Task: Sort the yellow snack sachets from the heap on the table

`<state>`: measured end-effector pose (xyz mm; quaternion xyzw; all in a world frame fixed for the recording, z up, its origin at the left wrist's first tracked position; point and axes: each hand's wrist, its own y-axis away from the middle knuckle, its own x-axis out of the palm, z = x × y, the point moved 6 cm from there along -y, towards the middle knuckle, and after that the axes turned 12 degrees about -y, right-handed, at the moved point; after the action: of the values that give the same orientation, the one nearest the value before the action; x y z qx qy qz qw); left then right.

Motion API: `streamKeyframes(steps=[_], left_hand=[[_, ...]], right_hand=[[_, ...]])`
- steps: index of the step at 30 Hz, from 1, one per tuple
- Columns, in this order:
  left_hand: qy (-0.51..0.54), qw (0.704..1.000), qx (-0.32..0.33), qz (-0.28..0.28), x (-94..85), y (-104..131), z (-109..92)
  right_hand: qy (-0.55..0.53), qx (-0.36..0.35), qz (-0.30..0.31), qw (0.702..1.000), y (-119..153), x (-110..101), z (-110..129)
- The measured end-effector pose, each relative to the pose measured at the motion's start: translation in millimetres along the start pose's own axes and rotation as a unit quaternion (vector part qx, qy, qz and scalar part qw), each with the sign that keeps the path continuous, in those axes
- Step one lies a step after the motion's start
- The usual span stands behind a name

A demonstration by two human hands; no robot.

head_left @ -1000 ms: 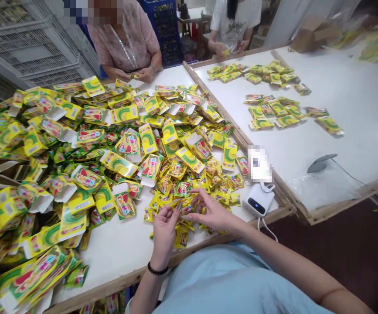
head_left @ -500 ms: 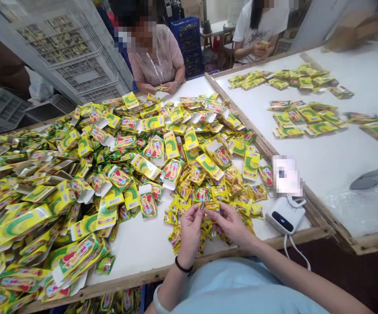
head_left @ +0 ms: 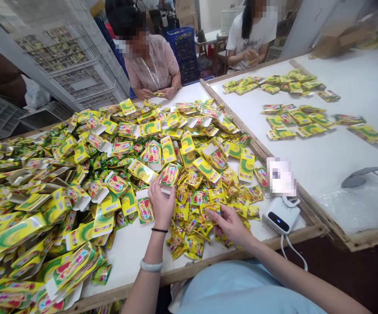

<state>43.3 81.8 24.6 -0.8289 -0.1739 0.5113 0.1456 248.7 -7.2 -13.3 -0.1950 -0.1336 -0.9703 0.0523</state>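
Table (head_left: 128,250); left hand (head_left: 162,201) grips box (head_left: 171,173) slanting away-right

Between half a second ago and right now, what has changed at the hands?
The left hand has parted from the right hand and moved left and forward to a carton, fingers around its near end; a firm grip is unclear. The right hand stays low, a yellow sachet at its fingertips. The white device stayed put.

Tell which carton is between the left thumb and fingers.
The face-up, watermelon-print carton in the left hand; the other cartons lie outside its grip.
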Motion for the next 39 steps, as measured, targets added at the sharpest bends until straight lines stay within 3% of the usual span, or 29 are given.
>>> streamKeyframes(steps=[4,10,13,18,22,26,33,39], left_hand=[[-0.051,0.999,0.001,0.012,16.9,-1,7],[-0.062,0.998,0.009,0.022,23.4,-1,9],[-0.058,0.998,0.010,0.023,23.6,-1,10],[-0.041,0.999,0.006,0.021,26.7,0,11],[-0.031,0.999,0.018,0.007,29.5,0,11],[-0.023,0.999,0.023,0.000,30.3,0,12],[0.000,1.000,0.015,-0.025,12.8,4,12],[0.009,0.997,0.062,-0.036,-14.7,20,-2]], right_hand=[[-0.006,-0.001,-0.010,1.000,0,-2,-2],[0.004,-0.010,-0.013,1.000,-3,-4,-3],[0.074,-0.060,-0.021,0.995,2,-9,5],[0.241,-0.141,-0.038,0.959,17,-30,19],[0.256,-0.143,-0.055,0.954,24,-46,16],[0.261,-0.144,-0.050,0.953,26,-46,13],[0.282,-0.139,-0.036,0.949,23,-35,14],[0.289,-0.140,-0.047,0.946,20,-36,18]])
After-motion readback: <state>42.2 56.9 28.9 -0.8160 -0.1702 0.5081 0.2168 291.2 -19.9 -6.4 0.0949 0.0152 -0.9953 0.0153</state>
